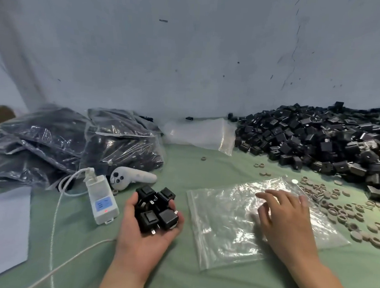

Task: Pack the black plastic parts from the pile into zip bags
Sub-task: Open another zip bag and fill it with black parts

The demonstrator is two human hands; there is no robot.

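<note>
Our left grip (135, 242), palm up at lower centre of the frame, cups a handful of black plastic parts (157, 210) (we count about four, metal tabs showing), its fingers curled round them. Our right grip (288, 224), at lower right, is spread with straight, relaxed fingers over an empty clear zip bag (224, 233) lying flat on the green-covered bench (177, 277); we cannot tell whether the fingertips touch it. At the right edge the pile (328, 140) of black parts is heaped against the pale wall, with beige rings (335, 208) scattered just below it. Filled bags (63, 141) are stacked at middle left, and a bundle of empty bags (198, 133) lies between them and the pile. Just left of the left grip sit a white corded box (102, 198) showing a red light and a white controller (130, 178).
</note>
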